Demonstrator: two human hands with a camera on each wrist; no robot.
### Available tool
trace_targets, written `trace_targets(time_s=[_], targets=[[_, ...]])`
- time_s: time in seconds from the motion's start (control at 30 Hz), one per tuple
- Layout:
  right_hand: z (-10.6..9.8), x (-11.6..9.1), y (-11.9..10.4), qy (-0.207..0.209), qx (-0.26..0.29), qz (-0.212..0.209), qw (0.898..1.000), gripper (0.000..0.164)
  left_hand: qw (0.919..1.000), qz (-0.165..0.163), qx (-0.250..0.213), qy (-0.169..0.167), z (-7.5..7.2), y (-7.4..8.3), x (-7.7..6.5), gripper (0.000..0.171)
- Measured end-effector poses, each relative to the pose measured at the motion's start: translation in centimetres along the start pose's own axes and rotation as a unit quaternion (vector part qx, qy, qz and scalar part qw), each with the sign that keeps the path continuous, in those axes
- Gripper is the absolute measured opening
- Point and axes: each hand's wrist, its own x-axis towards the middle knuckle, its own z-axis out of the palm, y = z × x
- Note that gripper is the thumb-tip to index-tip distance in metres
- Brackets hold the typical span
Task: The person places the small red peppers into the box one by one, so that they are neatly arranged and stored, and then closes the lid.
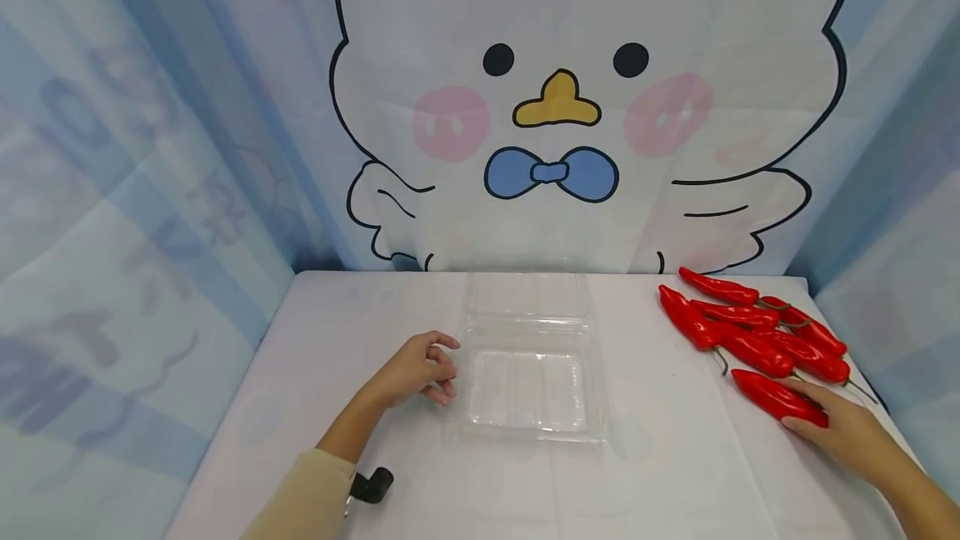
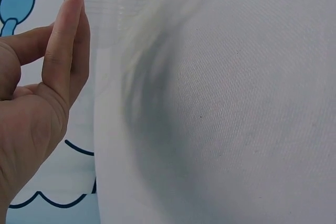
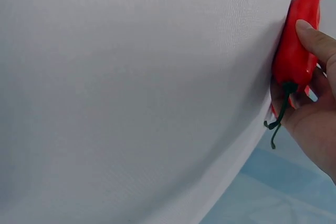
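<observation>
My right hand (image 1: pixel 843 432) grips a red chili pepper (image 1: pixel 772 398) at the right side of the table. In the right wrist view the thumb lies across the side of this pepper (image 3: pixel 295 51), the fingers are behind it, and its green stem hangs past the palm. My left hand (image 1: pixel 420 369) holds nothing, its fingers loosely bent beside the left edge of a clear plastic clamshell box (image 1: pixel 528 394). That box lies opened flat at mid-table, its lid (image 1: pixel 527 298) toward the back. In the left wrist view, the left hand (image 2: pixel 50 72) overlaps the box's edge.
Several more red chili peppers (image 1: pixel 750 347) lie in a loose pile at the back right, just beyond the right hand. White cloth (image 1: pixel 660 473) covers the table. Printed curtains (image 1: pixel 150 190) enclose the back and both sides.
</observation>
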Motion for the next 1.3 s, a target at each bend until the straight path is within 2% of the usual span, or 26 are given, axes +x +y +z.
trace_targets(time_s=[0.73, 1.1, 1.3], targets=[[-0.2, -0.2, -0.4, 0.018, 0.002, -0.008, 1.000, 0.087, 1.0000, 0.002, -0.002, -0.008, -0.1, -0.1, 0.0, 0.043], [-1.3, -0.5, -1.2, 0.047, -0.009, -0.034, 0.998, 0.077, 1.0000, 0.002, -0.005, -0.007, -0.1, -0.2, 0.2, 0.043], [-2.1, -0.8, -2.0, 0.084, -0.004, -0.048, 0.995, 0.072, 1.0000, 0.002, -0.003, -0.007, 0.0, -0.1, 0.2, 0.043]])
